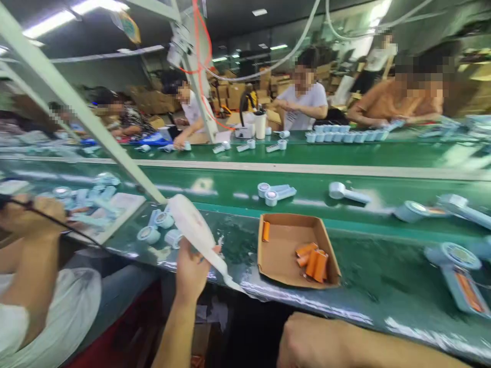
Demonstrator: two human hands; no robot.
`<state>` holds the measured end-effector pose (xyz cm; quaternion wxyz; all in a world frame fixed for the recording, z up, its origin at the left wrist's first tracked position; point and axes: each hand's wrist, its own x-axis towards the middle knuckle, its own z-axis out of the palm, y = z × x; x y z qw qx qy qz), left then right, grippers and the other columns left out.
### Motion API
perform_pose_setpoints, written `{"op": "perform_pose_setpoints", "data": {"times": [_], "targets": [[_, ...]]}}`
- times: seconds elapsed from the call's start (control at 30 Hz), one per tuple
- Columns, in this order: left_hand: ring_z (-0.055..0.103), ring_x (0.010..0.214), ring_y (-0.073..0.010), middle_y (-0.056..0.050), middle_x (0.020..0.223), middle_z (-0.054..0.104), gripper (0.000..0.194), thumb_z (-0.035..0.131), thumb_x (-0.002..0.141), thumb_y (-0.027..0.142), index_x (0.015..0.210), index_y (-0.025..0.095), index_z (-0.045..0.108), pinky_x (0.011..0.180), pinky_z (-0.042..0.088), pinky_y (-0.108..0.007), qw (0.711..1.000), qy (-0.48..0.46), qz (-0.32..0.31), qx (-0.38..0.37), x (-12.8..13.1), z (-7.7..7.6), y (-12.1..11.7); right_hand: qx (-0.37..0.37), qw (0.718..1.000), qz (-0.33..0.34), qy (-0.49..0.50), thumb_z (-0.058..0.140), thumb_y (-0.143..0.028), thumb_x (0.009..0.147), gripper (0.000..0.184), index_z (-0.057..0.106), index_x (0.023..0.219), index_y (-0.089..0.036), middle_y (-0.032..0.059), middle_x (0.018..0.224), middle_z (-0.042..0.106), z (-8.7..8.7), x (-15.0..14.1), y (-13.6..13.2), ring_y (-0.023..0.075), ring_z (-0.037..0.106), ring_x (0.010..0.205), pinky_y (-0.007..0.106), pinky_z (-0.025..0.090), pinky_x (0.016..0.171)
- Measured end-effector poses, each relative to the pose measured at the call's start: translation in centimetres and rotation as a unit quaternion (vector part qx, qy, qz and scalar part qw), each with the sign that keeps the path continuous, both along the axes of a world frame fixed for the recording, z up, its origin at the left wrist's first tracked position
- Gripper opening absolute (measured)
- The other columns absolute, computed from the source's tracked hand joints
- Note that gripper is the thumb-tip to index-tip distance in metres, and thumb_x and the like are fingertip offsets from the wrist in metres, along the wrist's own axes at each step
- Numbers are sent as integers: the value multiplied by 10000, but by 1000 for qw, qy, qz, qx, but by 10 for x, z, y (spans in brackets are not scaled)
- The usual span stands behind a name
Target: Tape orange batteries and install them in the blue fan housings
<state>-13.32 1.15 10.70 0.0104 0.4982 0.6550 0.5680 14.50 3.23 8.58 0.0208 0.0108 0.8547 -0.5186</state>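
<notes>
My left hand (194,271) is closed around a roll of white tape (192,222), held up over the near edge of the green worktop. A loose strip trails from the roll down to the right along that edge. My right hand (301,337) is low in front of the bench, seen from the back and curled; its fingertips are hidden. Beyond it stands a shallow cardboard tray (282,240) with several orange cylindrical batteries (316,263). Close behind my left hand are several light-blue round-headed parts (149,235).
Light-blue handled housings (347,193) lie on the green conveyor (230,176); one at right (456,273) shows an orange battery inside. A slanted metal post (84,112) crosses at left. A neighbour's arm (38,266) is beside a tray of parts. Several people sit across the line.
</notes>
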Motion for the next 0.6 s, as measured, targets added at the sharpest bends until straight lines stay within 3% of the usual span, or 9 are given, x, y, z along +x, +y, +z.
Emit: {"op": "perform_pose_setpoints", "data": {"times": [0.07, 0.13, 0.17, 0.27, 0.4, 0.43, 0.5, 0.57, 0.6], "targets": [[710, 1198, -295, -96, 1264, 700, 530, 841, 818, 416, 1290, 246, 667, 784, 684, -345, 999, 42, 3, 6, -2, -8, -3, -46, 993, -105, 2, 700, -592, 945, 393, 794, 984, -212, 6, 701, 690, 12, 1, 7, 134, 541, 579, 254, 363, 544], [661, 1295, -334, -104, 1257, 710, 443, 826, 837, 339, 1250, 255, 690, 886, 677, -439, 989, 143, -26, 24, 6, -15, -9, -109, 967, -230, 0, 809, -706, 803, 746, 714, 1331, -188, 13, 797, 739, 31, 1, 22, 137, 590, 614, 230, 426, 561], [653, 1307, -344, -104, 1216, 729, 386, 809, 849, 290, 1218, 256, 704, 957, 654, -496, 980, 193, -39, 39, 11, -16, -12, -127, 956, -263, -3, 841, -733, 748, 863, 681, 1389, -177, 11, 805, 744, 41, 0, 28, 136, 596, 616, 224, 441, 561], [673, 1260, -348, -91, 1112, 759, 306, 817, 829, 247, 1123, 254, 732, 1096, 564, -587, 969, 235, -23, 70, 22, -15, -17, -153, 963, -222, -10, 735, -744, 857, 674, 784, 1175, -151, 0, 698, 705, 60, -4, 34, 119, 590, 568, 210, 444, 542], [738, 1080, -307, -72, 1081, 748, 425, 818, 842, 419, 1208, 232, 710, 933, 653, -494, 999, 30, 22, 20, 7, -12, -17, -105, 993, -62, 1, 571, -700, 996, 599, 818, 890, -164, 11, 650, 700, 50, -10, 16, 115, 629, 575, 205, 449, 568], [739, 1073, -303, -75, 1105, 738, 487, 830, 826, 449, 1240, 228, 698, 880, 667, -463, 999, -3, 35, 20, 3, -13, -18, -81, 995, -66, 2, 597, -698, 984, 577, 822, 905, -173, 19, 684, 725, 46, -12, 13, 121, 643, 604, 209, 454, 584], [708, 1163, -319, -97, 1194, 712, 567, 877, 768, 451, 1257, 229, 695, 844, 673, -425, 998, 12, 47, 27, 0, -17, -20, -70, 986, -150, -1, 710, -719, 898, 576, 814, 1083, -183, 22, 739, 754, 42, -17, 13, 135, 648, 623, 218, 461, 589], [660, 1261, -337, -113, 1227, 707, 503, 896, 742, 400, 1185, 233, 727, 927, 654, -448, 995, 86, 34, 25, 6, -21, -23, -101, 962, -252, -1, 801, -744, 795, 741, 749, 1266, -175, 15, 756, 754, 45, -22, 18, 146, 639, 610, 228, 473, 578], [656, 1266, -339, -112, 1196, 723, 434, 895, 740, 380, 1121, 234, 745, 983, 634, -475, 994, 109, 22, 20, 10, -22, -24, -112, 953, -281, 10, 789, -754, 800, 745, 747, 1254, -165, 9, 724, 737, 49, -25, 21, 145, 623, 588, 231, 471, 569]]}}
